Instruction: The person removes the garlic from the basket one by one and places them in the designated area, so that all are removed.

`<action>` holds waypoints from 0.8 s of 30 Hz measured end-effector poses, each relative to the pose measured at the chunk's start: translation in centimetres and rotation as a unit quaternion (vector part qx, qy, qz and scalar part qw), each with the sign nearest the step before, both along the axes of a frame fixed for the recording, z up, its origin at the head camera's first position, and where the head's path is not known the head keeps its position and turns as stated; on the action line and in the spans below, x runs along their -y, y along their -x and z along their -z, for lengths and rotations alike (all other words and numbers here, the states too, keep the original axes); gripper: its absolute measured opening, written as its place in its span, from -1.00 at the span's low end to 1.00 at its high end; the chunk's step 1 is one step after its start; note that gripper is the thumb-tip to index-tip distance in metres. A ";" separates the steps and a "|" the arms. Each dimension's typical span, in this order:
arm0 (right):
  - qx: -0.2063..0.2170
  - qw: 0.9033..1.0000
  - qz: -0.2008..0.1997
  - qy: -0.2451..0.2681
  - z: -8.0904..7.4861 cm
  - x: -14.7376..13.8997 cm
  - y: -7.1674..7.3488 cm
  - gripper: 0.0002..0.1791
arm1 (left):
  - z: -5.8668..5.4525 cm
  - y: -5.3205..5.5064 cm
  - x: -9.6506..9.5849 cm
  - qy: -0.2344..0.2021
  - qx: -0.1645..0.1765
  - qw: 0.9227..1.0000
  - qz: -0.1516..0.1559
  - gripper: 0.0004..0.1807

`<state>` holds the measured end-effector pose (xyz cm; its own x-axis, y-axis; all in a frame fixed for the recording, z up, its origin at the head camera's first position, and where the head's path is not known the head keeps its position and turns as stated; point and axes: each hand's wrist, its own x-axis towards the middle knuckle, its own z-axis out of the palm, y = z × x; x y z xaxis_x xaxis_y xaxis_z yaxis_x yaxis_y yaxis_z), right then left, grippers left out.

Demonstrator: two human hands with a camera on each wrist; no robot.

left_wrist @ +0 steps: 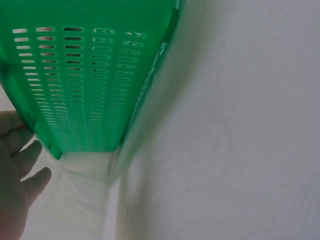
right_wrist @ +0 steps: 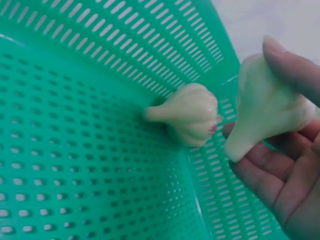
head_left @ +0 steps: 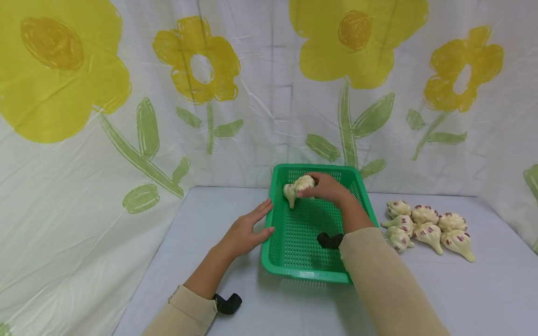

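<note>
A green perforated plastic basket (head_left: 315, 275) stands on the table. My right hand (head_left: 329, 189) is over its far part and grips a garlic bulb (right_wrist: 270, 95) between thumb and curled fingers. Another garlic bulb (right_wrist: 192, 115) lies in the basket's far left corner, beside the held one in the head view (head_left: 289, 192). My left hand (head_left: 248, 233) is at the basket's left side, fingers extended and fingertips at the rim. In the left wrist view, the fingers (left_wrist: 27, 157) lie near the basket's slotted wall (left_wrist: 100, 10).
On the white table (head_left: 218, 205), right of the basket, several garlic bulbs (head_left: 426, 233) with purple marks lie in a close group. A white curtain (head_left: 252, 140) printed with yellow flowers hangs behind the table. Black straps (head_left: 229, 304) are at both wrists.
</note>
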<state>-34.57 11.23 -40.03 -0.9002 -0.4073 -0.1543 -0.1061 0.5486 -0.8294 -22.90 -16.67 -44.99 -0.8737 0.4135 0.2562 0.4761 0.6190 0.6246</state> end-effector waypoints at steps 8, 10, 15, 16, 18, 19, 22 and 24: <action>0.013 0.999 0.015 0.044 -1.3 0.0 -0.6 -0.09 | -0.2 -0.1 -0.1 0.000 0.001 1.000 0.001 -0.28; 0.014 0.998 0.019 0.050 -1.6 0.0 -0.7 -0.10 | -0.2 0.0 -0.1 0.000 0.002 1.000 0.001 -0.28; 0.016 0.998 0.030 0.057 -1.7 0.1 -0.7 -0.11 | -0.2 -0.1 0.0 0.001 0.005 1.000 0.000 -0.28; 0.017 0.998 0.033 0.060 -1.7 0.1 -0.8 -0.11 | -0.2 -0.1 0.0 0.001 0.006 1.000 -0.001 -0.28; 0.019 0.997 0.035 0.069 -1.7 0.1 -0.8 -0.11 | -0.2 -0.1 0.0 0.001 0.009 1.000 -0.001 -0.27; 0.020 0.996 0.036 0.074 -1.7 0.1 -0.9 -0.11 | -0.2 -0.1 0.0 0.001 0.009 1.000 -0.001 -0.27; 0.020 0.995 0.040 0.084 -2.0 0.1 -1.1 -0.10 | -0.2 -0.1 0.0 0.002 0.010 1.000 -0.001 -0.27; 0.016 0.995 0.045 0.082 -2.2 0.1 -1.3 -0.07 | -0.1 -0.1 0.0 0.002 0.009 1.000 0.000 -0.27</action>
